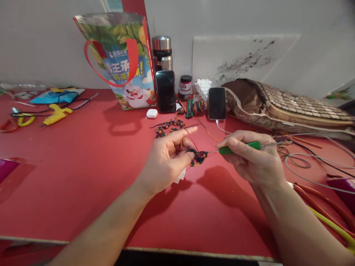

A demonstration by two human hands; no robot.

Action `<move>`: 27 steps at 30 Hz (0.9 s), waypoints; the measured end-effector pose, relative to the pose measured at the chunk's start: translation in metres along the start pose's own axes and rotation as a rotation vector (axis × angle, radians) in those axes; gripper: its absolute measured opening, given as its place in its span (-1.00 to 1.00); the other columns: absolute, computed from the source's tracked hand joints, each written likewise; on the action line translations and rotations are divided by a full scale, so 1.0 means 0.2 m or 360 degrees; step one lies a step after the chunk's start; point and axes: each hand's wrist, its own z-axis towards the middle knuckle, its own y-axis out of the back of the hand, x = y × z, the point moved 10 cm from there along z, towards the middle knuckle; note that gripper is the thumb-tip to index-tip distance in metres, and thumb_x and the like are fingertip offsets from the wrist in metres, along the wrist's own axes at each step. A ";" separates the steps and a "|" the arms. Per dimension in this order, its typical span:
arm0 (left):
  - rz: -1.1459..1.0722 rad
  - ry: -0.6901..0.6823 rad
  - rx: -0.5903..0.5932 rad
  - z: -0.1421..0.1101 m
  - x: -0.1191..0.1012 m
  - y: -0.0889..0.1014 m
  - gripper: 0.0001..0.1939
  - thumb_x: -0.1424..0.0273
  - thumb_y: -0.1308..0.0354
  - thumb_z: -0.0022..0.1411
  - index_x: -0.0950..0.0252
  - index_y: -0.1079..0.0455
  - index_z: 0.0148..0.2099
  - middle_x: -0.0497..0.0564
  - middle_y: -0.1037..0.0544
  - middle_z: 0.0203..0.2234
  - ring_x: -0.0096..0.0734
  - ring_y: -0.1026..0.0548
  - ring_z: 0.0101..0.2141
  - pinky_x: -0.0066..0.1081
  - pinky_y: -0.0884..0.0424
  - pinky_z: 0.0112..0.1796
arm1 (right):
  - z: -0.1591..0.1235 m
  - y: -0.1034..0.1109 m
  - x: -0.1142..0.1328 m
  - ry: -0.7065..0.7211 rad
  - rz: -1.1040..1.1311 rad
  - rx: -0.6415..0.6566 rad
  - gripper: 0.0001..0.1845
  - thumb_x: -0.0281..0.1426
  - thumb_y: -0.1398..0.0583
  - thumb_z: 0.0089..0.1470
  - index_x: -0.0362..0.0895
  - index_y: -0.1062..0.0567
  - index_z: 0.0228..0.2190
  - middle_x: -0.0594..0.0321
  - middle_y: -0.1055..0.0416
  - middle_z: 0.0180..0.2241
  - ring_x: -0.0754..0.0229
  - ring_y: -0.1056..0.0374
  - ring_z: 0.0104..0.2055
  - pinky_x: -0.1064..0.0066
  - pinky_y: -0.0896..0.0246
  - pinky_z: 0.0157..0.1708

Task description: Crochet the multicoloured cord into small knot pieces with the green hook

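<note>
My left hand point(168, 159) pinches a small multicoloured crochet piece point(198, 158) between thumb and fingers, its index finger stretched out with yarn point(192, 138) running over it. In my right hand point(252, 157) is a crochet hook with a green handle point(240, 147); the hook's thin metal shaft reaches left to the edge of the piece. Its tip is hidden in the stitches. Behind my left hand a chain of dark multicoloured crochet rounds point(166, 126) lies on the red table point(91, 177). Part of a white paper point(181, 176) shows below the left hand.
A phone point(165, 91), a cabled phone point(217, 104), a steel flask point(162, 53), a jar point(185, 87) and a yarn ball point(199, 107) stand at the back. Left are a shopping bag point(130, 70) and yellow glue gun point(57, 113). Cables point(305, 155) and pliers handles point(324, 203) lie right.
</note>
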 end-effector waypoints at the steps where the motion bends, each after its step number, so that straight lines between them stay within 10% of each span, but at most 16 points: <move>1: 0.0001 -0.0002 -0.0004 0.00 0.00 0.00 -0.47 0.59 -0.35 0.04 0.34 -0.60 0.12 -0.12 -0.50 -0.45 -0.54 -0.44 -0.48 -0.47 -0.39 -0.41 | 0.00 0.00 0.00 0.0002 -0.0011 -0.0003 -0.72 -0.13 -0.56 -0.08 -0.05 -0.74 -0.54 0.28 -0.32 -0.71 0.37 -0.01 -0.71 0.41 0.17 -0.74; 18: -0.0107 0.0128 -0.0111 0.05 0.07 0.05 -0.42 0.44 -0.58 -0.10 0.34 -0.59 0.02 -0.08 -0.59 -0.49 -0.42 -0.52 -0.45 -0.41 -0.37 -0.37 | -0.13 -0.03 0.12 0.0481 -0.0731 -0.0224 -0.69 -0.22 -0.34 0.28 -0.03 -0.65 -0.49 0.29 -0.44 -0.62 0.21 -0.32 -0.57 0.31 -0.24 -0.50; 27: -0.0209 0.0156 -0.0077 0.04 0.07 0.04 -0.27 0.47 -0.57 -0.08 0.38 -0.50 0.18 -0.10 -0.60 -0.48 -0.42 -0.53 -0.47 -0.38 -0.41 -0.35 | -0.06 0.04 0.02 0.0281 -0.0274 -0.0204 -0.76 -0.14 -0.44 0.15 -0.04 -0.74 -0.41 0.28 -0.41 -0.64 0.24 -0.24 -0.63 0.37 -0.11 -0.65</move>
